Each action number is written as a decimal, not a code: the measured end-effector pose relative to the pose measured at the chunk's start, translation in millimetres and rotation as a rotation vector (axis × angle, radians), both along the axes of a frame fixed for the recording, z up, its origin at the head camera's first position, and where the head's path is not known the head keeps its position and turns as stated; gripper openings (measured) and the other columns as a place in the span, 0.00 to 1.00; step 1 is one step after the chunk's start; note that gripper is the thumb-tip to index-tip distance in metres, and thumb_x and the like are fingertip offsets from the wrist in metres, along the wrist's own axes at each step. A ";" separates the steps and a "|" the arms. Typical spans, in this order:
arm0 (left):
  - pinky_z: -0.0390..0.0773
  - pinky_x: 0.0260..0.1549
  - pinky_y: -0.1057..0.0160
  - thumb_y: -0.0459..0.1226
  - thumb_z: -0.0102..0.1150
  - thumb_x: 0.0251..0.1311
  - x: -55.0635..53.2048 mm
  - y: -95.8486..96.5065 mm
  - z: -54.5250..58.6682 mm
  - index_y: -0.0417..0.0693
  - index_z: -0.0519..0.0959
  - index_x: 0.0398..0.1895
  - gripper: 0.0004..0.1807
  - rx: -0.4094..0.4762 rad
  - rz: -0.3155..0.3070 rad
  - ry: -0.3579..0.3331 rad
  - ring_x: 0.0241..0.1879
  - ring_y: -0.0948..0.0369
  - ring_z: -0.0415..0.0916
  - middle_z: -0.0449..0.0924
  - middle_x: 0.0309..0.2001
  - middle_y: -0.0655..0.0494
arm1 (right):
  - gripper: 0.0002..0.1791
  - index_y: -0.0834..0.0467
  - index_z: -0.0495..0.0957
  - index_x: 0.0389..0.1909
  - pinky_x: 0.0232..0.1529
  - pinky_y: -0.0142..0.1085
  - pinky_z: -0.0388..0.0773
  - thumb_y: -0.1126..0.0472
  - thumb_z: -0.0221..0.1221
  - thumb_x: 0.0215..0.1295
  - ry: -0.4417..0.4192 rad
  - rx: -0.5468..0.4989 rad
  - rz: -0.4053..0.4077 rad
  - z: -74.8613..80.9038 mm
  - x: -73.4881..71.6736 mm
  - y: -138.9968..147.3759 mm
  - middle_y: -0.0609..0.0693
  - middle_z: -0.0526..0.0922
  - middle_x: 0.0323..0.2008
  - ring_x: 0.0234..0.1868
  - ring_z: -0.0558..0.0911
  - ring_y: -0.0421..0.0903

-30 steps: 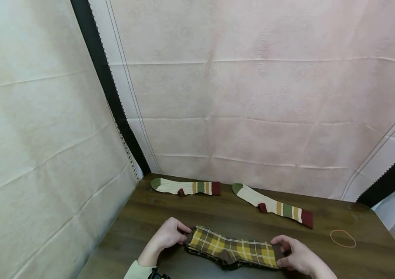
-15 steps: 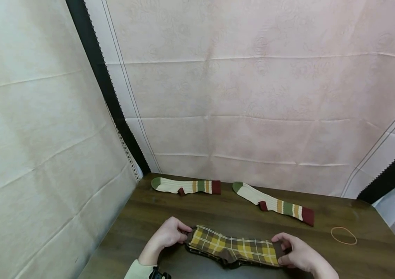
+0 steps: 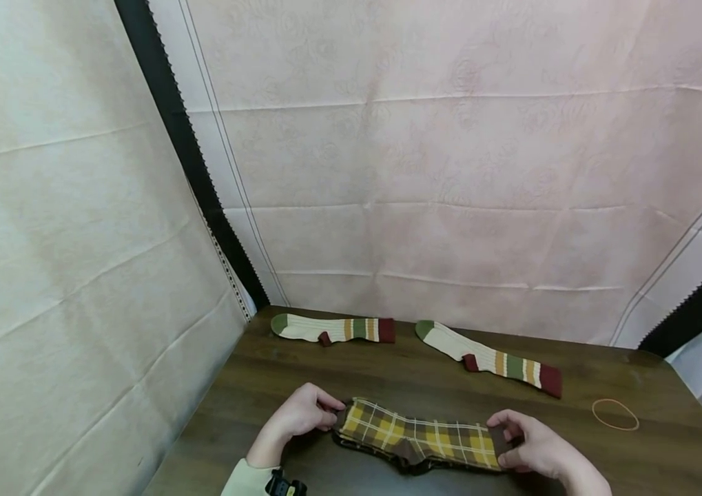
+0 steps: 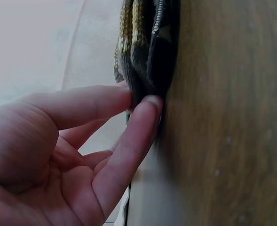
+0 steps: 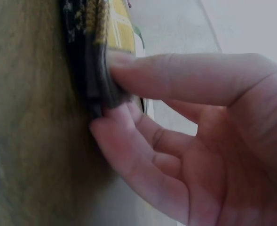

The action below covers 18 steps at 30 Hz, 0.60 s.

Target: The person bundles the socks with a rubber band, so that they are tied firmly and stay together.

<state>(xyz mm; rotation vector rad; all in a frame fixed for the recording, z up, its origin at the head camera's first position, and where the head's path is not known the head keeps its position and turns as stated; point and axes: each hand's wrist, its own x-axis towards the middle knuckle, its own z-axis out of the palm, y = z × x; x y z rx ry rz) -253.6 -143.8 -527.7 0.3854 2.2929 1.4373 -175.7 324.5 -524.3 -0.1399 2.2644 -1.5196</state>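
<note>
A yellow and brown plaid sock [image 3: 425, 437] lies lengthwise near the table's front, on top of a darker sock [image 3: 406, 467] that shows along its lower edge. At its left end my left hand [image 3: 304, 413] pinches the dark tip between thumb and fingers. The left wrist view shows several dark and mustard layers of the socks [image 4: 140, 52] gathered in that pinch. My right hand [image 3: 533, 444] grips the brown cuff at the other end. In the right wrist view, thumb and fingers hold the stacked cuffs [image 5: 100, 70] from both sides, close over the wood.
Two cream socks with green toes and maroon cuffs lie at the back, one straight on the left [image 3: 332, 329] and one slanted on the right [image 3: 490, 358]. A thin orange rubber band [image 3: 615, 415] lies at the right. Pale fabric walls [image 3: 450, 172] enclose the wooden table [image 3: 233, 406].
</note>
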 end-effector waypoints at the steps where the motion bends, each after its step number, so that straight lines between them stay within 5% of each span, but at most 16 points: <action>1: 0.88 0.33 0.56 0.22 0.67 0.58 -0.4 -0.6 0.2 0.35 0.91 0.46 0.13 0.010 -0.002 -0.003 0.32 0.57 0.87 0.89 0.47 0.45 | 0.30 0.67 0.74 0.62 0.34 0.48 0.85 0.77 0.70 0.57 0.001 -0.003 0.005 -0.5 -0.4 1.5 0.56 0.75 0.42 0.40 0.78 0.52; 18: 0.88 0.34 0.55 0.26 0.70 0.62 -2.7 -3.3 1.9 0.35 0.91 0.46 0.10 0.031 -0.019 -0.019 0.33 0.57 0.87 0.90 0.45 0.47 | 0.33 0.71 0.72 0.67 0.35 0.42 0.81 0.77 0.66 0.58 -0.025 -0.035 0.051 -3.0 0.0 16.7 0.57 0.77 0.46 0.41 0.77 0.52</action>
